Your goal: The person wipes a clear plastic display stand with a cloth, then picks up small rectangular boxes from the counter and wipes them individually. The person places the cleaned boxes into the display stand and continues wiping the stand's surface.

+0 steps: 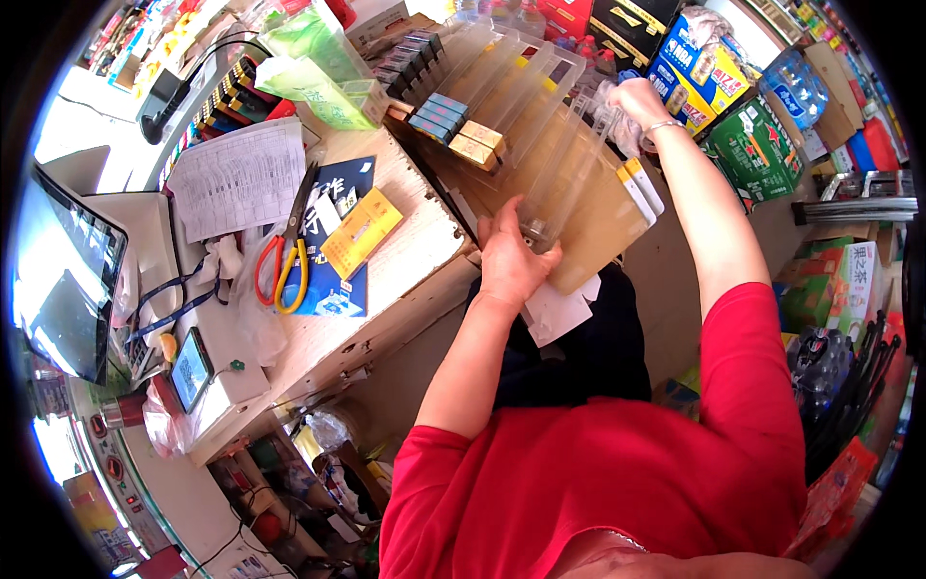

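Observation:
A display tray with clear plastic dividers (569, 174) on a tan base slants beside the counter, partly over my lap. My left hand (516, 256) grips its near end, thumb and fingers apart around the corner of a divider. At the tray's far right edge my right hand (641, 106) is closed on a crumpled greyish-white cloth (617, 133). In the tray's left lanes lie blue small boxes (439, 116) and gold small boxes (477, 145). Behind them stand several dark small boxes (407, 63). White papers (559, 311) hang below the near end.
On the wooden counter (405, 246) at left lie scissors (292, 246), a yellow card (362, 234), a printed sheet (241, 179) and a green plastic bag (313, 87). A phone (191, 369) and a monitor (68, 280) are further left. Drink cartons (699, 72) are stacked at the far right.

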Available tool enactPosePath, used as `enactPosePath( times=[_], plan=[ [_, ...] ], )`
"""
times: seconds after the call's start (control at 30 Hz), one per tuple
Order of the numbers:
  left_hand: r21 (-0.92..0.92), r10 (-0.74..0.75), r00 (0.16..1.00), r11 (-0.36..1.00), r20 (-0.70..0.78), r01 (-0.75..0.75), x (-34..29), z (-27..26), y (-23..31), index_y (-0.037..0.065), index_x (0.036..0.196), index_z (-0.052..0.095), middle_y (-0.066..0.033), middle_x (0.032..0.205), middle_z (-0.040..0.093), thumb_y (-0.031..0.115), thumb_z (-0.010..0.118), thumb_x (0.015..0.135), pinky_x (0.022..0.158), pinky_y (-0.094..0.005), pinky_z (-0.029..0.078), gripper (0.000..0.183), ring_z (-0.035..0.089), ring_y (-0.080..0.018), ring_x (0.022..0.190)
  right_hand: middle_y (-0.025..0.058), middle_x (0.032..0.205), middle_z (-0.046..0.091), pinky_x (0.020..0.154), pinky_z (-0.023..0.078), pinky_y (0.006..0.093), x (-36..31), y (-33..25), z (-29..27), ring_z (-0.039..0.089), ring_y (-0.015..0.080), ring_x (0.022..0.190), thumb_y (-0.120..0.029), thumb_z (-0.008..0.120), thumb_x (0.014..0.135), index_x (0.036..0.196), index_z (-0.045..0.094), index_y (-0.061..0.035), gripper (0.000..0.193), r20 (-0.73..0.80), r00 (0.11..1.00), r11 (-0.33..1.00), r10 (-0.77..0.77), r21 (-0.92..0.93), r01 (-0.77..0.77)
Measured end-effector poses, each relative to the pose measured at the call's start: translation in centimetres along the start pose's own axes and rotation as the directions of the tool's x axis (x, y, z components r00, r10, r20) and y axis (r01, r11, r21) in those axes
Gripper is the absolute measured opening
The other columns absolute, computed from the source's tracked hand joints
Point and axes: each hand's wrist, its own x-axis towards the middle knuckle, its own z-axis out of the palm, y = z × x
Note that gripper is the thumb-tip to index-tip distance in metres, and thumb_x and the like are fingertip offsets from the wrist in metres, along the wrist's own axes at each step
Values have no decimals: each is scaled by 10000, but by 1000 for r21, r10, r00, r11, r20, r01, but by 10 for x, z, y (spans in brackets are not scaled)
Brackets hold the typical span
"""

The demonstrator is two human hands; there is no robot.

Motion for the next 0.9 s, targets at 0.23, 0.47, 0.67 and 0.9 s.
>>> enactPosePath(
  times=[0.23, 0.47, 0.67, 0.9],
  plan=[
    [-32, -11, 1000, 999, -2, 11, 1, 1, 2, 22, 1331, 383, -175, 1231, 528, 222, 815, 625, 1014, -389, 396, 851, 411, -338, 1190, 92, 946, 672, 847, 487, 385, -26, 70, -31, 634, 242, 879, -121, 606, 766, 955, 641, -37, 210, -40, 932, 144, 360, 990, -13],
    [-335, 227, 971, 911, -79, -241, -8, -15, 8, 63, 1408, 325, -206, 1350, 411, 134, 837, 644, 1043, -371, 384, 923, 447, -308, 1238, 106, 1139, 629, 1023, 386, 438, -102, 29, -84, 568, 264, 1108, -155, 531, 900, 1144, 563, -22, 280, -74, 961, -42, 267, 995, 88],
    [-9, 413, 899, 909, 145, -416, -11, -61, 11, 46, 1279, 491, -168, 1268, 488, 32, 737, 712, 948, -369, 458, 617, 518, -312, 1143, 111, 1091, 639, 934, 471, 355, -149, -35, -78, 610, 221, 1014, -112, 547, 902, 1125, 573, 4, 253, -68, 992, 5, 103, 998, 68],
    [195, 417, 903, 899, -107, -392, -40, -19, 7, 111, 1399, 330, -221, 1380, 265, 123, 808, 664, 952, -441, 457, 877, 403, -392, 1230, -34, 921, 627, 730, 451, 228, -177, -55, 20, 551, 50, 826, -94, 600, 867, 1033, 638, -10, 190, 238, 888, 785, -394, 590, 190]
  ],
)
